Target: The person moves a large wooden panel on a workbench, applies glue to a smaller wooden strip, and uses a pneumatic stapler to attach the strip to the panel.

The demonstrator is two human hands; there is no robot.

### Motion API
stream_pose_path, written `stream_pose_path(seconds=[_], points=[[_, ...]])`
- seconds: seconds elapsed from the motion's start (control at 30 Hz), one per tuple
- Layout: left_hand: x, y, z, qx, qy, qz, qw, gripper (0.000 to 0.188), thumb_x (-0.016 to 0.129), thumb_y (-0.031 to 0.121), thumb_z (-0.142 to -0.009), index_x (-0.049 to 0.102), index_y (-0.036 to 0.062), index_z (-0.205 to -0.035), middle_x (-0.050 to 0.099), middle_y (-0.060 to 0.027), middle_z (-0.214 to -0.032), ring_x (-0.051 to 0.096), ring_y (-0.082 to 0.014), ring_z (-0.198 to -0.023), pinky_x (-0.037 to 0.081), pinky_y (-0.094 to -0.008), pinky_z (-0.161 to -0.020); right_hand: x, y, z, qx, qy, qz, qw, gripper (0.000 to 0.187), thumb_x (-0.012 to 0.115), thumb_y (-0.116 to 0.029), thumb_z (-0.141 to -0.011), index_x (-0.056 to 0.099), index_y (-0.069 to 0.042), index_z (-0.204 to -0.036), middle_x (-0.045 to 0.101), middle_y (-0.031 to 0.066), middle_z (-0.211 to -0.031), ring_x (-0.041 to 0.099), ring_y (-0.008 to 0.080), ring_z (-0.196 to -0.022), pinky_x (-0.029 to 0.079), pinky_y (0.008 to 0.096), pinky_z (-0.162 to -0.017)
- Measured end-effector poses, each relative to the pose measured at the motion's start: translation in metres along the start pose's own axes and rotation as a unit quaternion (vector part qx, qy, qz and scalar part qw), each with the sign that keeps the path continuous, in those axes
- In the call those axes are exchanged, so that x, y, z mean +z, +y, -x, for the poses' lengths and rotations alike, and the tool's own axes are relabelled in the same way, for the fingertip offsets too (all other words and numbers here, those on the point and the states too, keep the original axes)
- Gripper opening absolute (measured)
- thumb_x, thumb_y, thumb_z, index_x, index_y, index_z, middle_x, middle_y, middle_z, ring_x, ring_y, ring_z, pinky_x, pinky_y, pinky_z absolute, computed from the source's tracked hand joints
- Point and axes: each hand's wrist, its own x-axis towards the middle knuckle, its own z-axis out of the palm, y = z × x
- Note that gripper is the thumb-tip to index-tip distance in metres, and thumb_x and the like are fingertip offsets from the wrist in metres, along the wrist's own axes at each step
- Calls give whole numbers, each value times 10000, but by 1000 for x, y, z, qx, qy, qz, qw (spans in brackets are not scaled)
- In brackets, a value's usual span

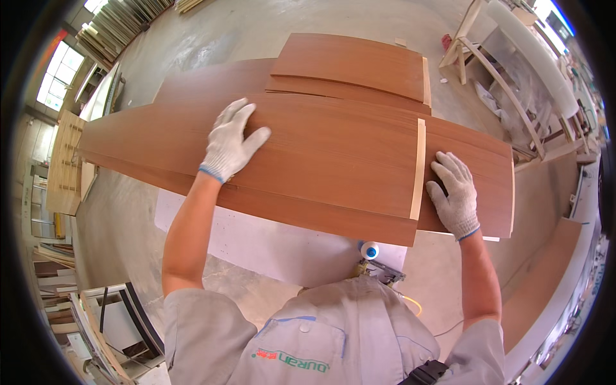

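Note:
Before me lies a long reddish-brown wood panel (321,154), its right end edged by a pale strip (418,168). My left hand (231,144), in a pale knitted glove with a blue cuff, rests on this panel with fingers stretched and thumb apart. Beyond the pale strip, my right hand (454,196), gloved the same way, lies with fingers spread on a second brown panel (484,173) that sticks out to the right from beneath the first. Farther off, more brown panels (350,61) are stacked. The palms' undersides are hidden.
A white board or tabletop (256,247) shows under the panels on my side. Near my body stands a small white-and-blue round-ended item (369,250) by a metal tool and yellow hose. A wooden frame rack with a plastic-wrapped roll (532,58) stands far right. Leaning boards (122,29) line the back left.

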Motion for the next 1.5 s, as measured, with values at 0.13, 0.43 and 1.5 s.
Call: stream_pose_path(seconds=[0.13, 0.43, 1.5], points=[[-35, -39, 29, 6, 43, -36, 998, 554, 724, 344, -952, 620, 18, -1388, 563, -193, -1510, 481, -372, -1433, 373, -460, -1210, 5, -39, 40, 50, 72, -89, 992, 315, 742, -170, -926, 719, -4, -1192, 704, 198, -1288, 612, 416, -1288, 455, 512, -1135], [-30, -75, 97, -59, 73, -77, 993, 510, 579, 329, -1061, 549, 37, -1479, 484, -180, -1586, 422, -345, -1487, 327, -463, -1238, 57, -119, 185, 283, 93, -175, 938, 180, 718, -57, -896, 742, -47, -1074, 753, 173, -1095, 711, 364, -1004, 564, 428, -900], [18, -154, 163, -387, 237, 656, 603, 533, 719, 489, -950, 623, 90, -1290, 687, -115, -1145, 690, -233, -885, 569, -360, -662, 76, -156, 149, 417, 156, -619, 647, 326, 716, -408, -993, 672, -91, -928, 576, 37, -621, 565, 189, -477, 505, 349, -469]])
